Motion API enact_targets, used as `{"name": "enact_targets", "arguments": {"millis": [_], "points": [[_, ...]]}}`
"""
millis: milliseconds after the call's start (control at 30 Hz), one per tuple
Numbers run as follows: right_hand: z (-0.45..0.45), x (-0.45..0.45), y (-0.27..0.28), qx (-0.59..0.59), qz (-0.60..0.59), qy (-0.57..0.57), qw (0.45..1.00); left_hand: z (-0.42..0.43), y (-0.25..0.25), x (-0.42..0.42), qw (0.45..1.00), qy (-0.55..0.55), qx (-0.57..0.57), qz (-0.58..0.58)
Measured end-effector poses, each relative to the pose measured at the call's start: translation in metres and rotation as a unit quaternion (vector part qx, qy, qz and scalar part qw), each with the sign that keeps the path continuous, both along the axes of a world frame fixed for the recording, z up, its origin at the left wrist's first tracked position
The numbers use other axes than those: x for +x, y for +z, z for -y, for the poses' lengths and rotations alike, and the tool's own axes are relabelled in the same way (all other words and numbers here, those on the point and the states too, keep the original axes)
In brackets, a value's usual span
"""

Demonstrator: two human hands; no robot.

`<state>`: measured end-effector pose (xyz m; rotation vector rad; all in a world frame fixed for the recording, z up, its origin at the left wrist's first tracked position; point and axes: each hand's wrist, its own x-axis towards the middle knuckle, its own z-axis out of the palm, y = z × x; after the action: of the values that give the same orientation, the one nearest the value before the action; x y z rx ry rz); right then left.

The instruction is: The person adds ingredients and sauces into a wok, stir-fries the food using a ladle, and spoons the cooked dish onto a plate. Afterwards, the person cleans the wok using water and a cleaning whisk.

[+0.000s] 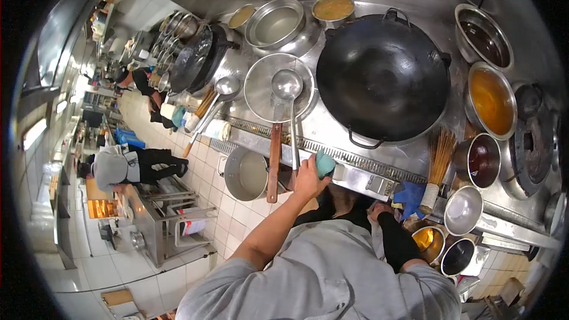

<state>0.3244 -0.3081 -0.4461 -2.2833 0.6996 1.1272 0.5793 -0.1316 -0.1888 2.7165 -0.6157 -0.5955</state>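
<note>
My left hand [310,180] is closed round a folded teal cloth [324,164] at the front edge of the steel range. Just left of it are the wooden handle of a round mesh strainer [275,160] and the long handle of a steel ladle [288,85], which rests over the strainer. My right hand [381,210] is low at the front edge, close to a blue cloth [409,199]. Its fingers are mostly hidden, so their grip does not show. A large black wok [384,80] sits on the range ahead.
A bamboo brush [439,163] stands by the blue cloth. Bowls of sauce, including an orange one [491,101], line the right side. A pot [245,173] stands below on the left. Another wok [192,59] is farther left. Two people, one in grey [112,167], work across the aisle.
</note>
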Motion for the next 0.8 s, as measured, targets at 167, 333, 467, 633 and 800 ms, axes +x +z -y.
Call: {"name": "enact_targets", "arguments": {"millis": [167,333,467,633,800], "points": [[-0.019,0.019,0.039,-0.001,-0.037,0.072,0.997,-0.022,0.002,-0.008,0.999,-0.027,-0.036,0.016],[-0.065,0.022,0.023,0.050,0.020,0.214,0.975,-0.084,0.026,-0.008,0.986,-0.027,-0.161,0.035],[-0.155,0.087,0.081,0.351,0.049,-0.398,0.846,-0.173,0.020,0.005,0.957,-0.036,-0.277,0.072],[-0.241,0.181,0.183,0.634,0.159,-0.536,0.534,-0.282,0.008,0.032,0.941,0.015,-0.337,0.037],[-0.253,0.211,0.214,0.598,0.102,-0.524,0.598,-0.346,-0.010,0.038,0.950,0.109,-0.292,0.009]]}}
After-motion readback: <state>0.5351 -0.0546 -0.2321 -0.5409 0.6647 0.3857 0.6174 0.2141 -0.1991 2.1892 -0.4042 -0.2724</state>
